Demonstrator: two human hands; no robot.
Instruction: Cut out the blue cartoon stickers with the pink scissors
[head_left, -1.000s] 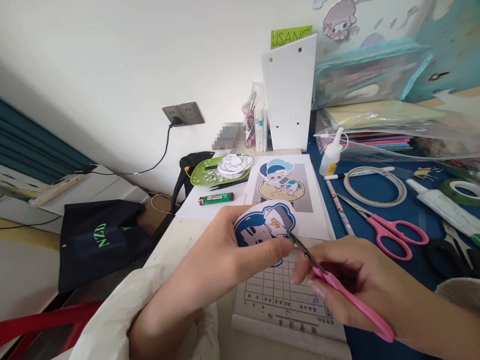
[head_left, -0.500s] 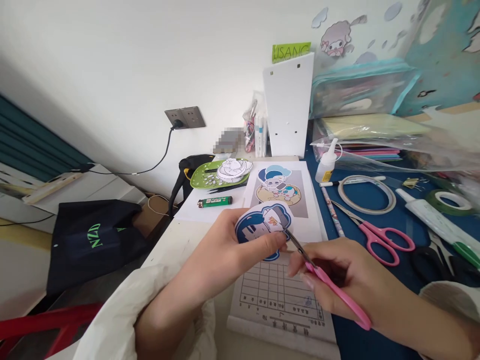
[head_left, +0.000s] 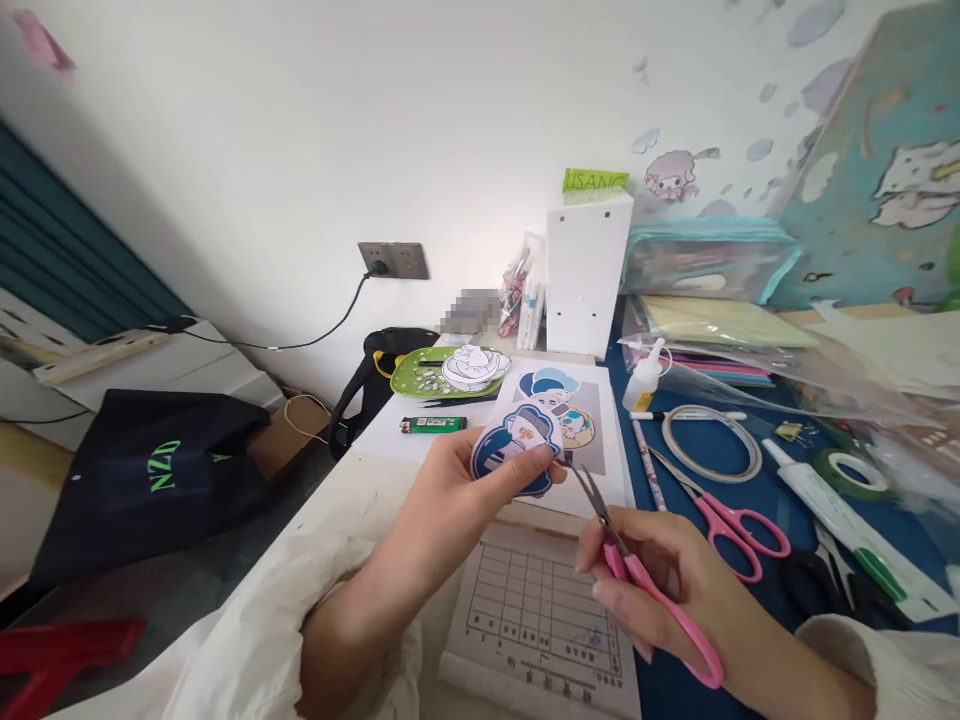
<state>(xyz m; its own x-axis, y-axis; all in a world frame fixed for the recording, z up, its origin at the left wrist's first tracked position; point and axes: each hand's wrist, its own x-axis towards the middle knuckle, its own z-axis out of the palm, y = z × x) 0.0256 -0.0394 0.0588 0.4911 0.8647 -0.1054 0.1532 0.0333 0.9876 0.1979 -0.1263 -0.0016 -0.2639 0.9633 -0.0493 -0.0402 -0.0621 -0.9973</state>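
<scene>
My left hand (head_left: 480,480) pinches a paper cutout (head_left: 525,430) printed with a blue-outlined cartoon figure, thumb on its front. In my right hand (head_left: 667,580) is a pair of pink-handled scissors (head_left: 637,570), its slim blades slightly parted and pointing up left at the cutout's right edge. The tips come close to the paper; whether they touch it I cannot tell. Behind the cutout lies a printed sheet (head_left: 600,440) with a colour cartoon picture. Beneath both hands is a form pad (head_left: 540,610) with a printed grid.
Right, on a blue mat, lie a second pair of pink scissors (head_left: 735,525), a tape roll (head_left: 712,440), a glue bottle (head_left: 645,378), a white tube (head_left: 847,520) and black-handled scissors (head_left: 840,580). Left stand a green tray (head_left: 412,375) with a white cutout and a green lighter (head_left: 433,425).
The scissor blades have parted and shifted slightly away from the cutout. The cutout is tilted more upright in my left hand. The camera view has tipped upward.
</scene>
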